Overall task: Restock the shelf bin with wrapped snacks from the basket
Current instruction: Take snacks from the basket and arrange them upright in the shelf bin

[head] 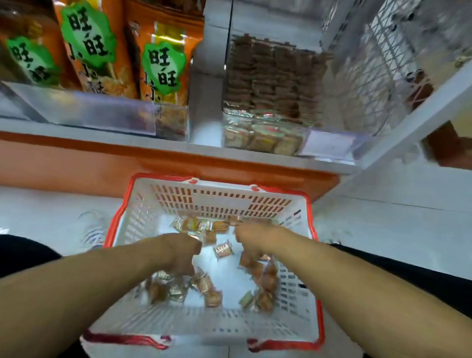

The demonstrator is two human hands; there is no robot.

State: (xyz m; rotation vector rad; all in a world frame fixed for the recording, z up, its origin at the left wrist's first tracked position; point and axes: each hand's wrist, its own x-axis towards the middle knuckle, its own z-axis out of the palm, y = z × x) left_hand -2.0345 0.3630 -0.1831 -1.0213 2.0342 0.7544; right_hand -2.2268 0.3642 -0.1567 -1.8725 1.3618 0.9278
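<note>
snacks [222,250] lie loose in the basket [135,223] below the shelf bin [261,136]: light, crinkly, slippery wrappers, best scooped by the handful. left hand [181,253] and right hand [250,237] curl among them; whether either grip holds any, i cannot tell.
</note>
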